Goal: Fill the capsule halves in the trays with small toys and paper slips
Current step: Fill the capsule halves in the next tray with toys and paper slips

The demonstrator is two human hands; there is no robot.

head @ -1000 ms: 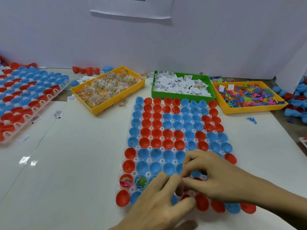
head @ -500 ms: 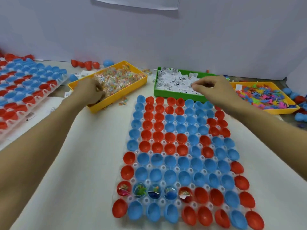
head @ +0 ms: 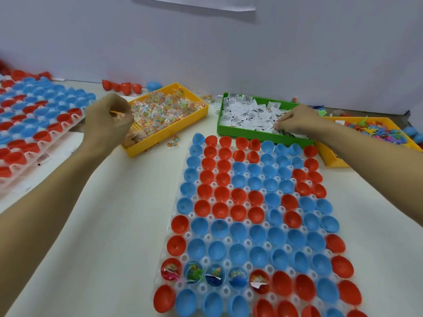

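Clear capsule tray (head: 246, 291) centre of table, red and blue halves; five in second-nearest row filled. Left hand (head: 107, 120) above yellow bin of wrapped toys (head: 196, 115), left of tray, fingers curled, pinching small packet. Right hand (head: 297, 121) over green bin of paper slips (head: 251, 133) behind tray, fingertips pinching slips.

White table (head: 114, 225) under trays (head: 229, 263), bins (head: 201, 115).

Two bare forearms enter from the lower left and right edges of the frame, ending in a bare left hand (head: 107, 121) and bare right hand (head: 297, 120). No sleeves, gloves, rings or watch are visible.
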